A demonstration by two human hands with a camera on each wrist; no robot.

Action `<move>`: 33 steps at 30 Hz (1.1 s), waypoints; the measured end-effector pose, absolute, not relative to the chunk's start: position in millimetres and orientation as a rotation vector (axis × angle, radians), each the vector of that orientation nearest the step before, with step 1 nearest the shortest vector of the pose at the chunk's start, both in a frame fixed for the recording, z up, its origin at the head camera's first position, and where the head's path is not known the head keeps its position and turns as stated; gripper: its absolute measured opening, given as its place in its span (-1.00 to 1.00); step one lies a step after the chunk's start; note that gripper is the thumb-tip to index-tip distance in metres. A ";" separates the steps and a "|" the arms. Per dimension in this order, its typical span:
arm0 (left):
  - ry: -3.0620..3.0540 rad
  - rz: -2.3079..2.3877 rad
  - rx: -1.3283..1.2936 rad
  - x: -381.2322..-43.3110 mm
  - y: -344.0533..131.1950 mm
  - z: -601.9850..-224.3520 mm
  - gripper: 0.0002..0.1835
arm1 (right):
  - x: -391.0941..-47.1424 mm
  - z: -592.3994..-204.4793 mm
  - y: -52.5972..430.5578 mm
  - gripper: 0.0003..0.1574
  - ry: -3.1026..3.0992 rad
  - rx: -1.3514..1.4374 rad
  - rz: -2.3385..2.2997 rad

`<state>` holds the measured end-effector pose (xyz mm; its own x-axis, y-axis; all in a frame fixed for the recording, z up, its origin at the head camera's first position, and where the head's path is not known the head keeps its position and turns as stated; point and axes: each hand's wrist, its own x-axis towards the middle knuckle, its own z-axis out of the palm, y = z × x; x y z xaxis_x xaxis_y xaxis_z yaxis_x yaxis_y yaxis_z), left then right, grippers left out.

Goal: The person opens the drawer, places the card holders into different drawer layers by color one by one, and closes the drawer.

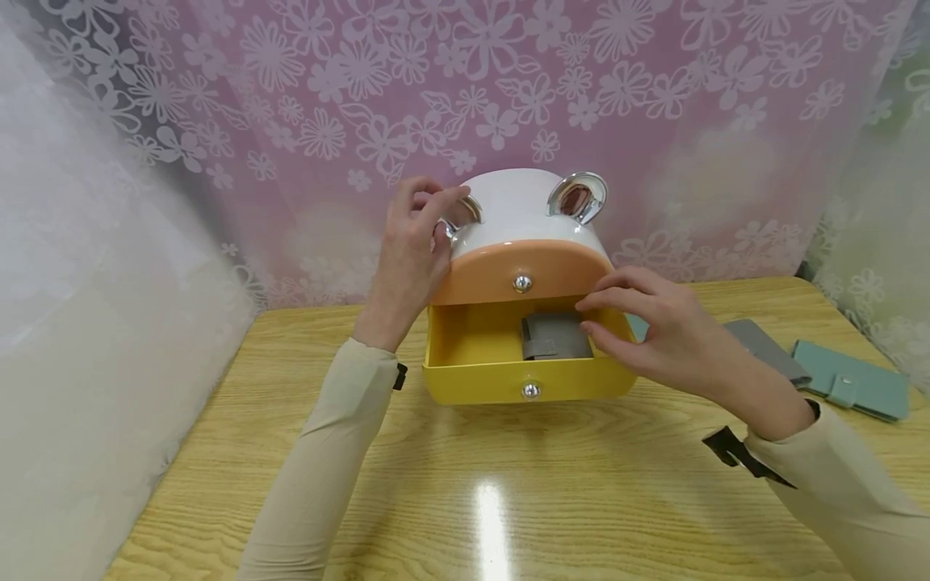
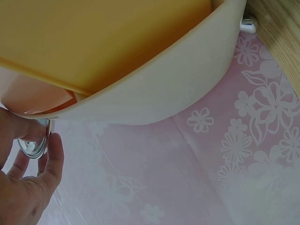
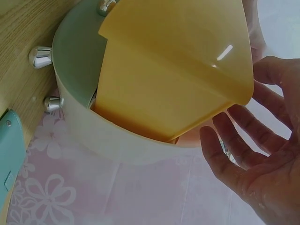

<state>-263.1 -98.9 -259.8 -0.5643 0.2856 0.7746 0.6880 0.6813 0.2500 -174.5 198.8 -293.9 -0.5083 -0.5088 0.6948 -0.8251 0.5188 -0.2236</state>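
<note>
A white rounded storage box with silver ears stands on the table. Its lower yellow drawer is pulled out, while the orange upper drawer sits closed above it. Inside the yellow drawer, toward the right, lies a grey wallet. My left hand pinches the box's left ear between thumb and fingers. At the drawer's right side is my right hand, fingers spread and loosely bent, fingertips close to the wallet. In the right wrist view those fingers flank the drawer's corner and hold nothing.
Right of the box, a dark grey wallet and a green wallet with a snap strap lie on the wooden table. A pink flowered curtain hangs close behind the box. White sheeting borders the left side.
</note>
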 end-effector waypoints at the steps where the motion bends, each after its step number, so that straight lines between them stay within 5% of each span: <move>1: -2.160 -0.709 -0.744 -263.0 -98.9 -259.9 -0.49 | -174.3 -293.9 199.7 -0.73 -2.196 1.081 0.745; 5: -2.154 -0.713 -0.746 -262.5 -98.4 -260.2 -0.48 | -173.0 -292.9 203.7 -0.55 -2.193 1.067 0.751; 8: -2.151 -0.713 -0.749 -262.6 -98.1 -260.3 -0.48 | -171.8 -290.6 207.2 -0.77 -2.204 1.042 0.738; 11: -2.143 -0.713 -0.753 -262.9 -98.4 -260.4 -0.48 | -170.9 -288.4 210.5 -0.46 -2.214 1.017 0.717; 15: -2.131 -0.711 -0.755 -263.7 -99.2 -260.6 -0.49 | -170.9 -286.6 214.3 -0.43 -2.229 1.003 0.688; 18: -2.132 -0.705 -0.750 -263.9 -99.5 -260.5 -0.50 | -172.0 -285.9 217.3 -0.45 -2.237 0.993 0.675; 21: -2.140 -0.701 -0.744 -263.2 -99.2 -260.0 -0.51 | -173.6 -286.1 222.2 -0.68 -2.235 0.974 0.666; 26: -2.147 -0.695 -0.737 -262.6 -98.5 -259.6 -0.50 | -178.5 -289.6 232.1 -0.27 -2.189 0.939 0.658; 33: -2.139 -0.689 -0.738 -263.7 -98.3 -260.2 -0.51 | -180.5 -292.5 248.0 -0.15 -2.214 0.868 0.504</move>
<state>-263.7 -98.3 -260.2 -0.5469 0.2792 0.7893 0.6874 0.6879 0.2329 -180.5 248.0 -292.5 -0.5338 -0.4365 0.7243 -0.7071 0.7001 -0.0992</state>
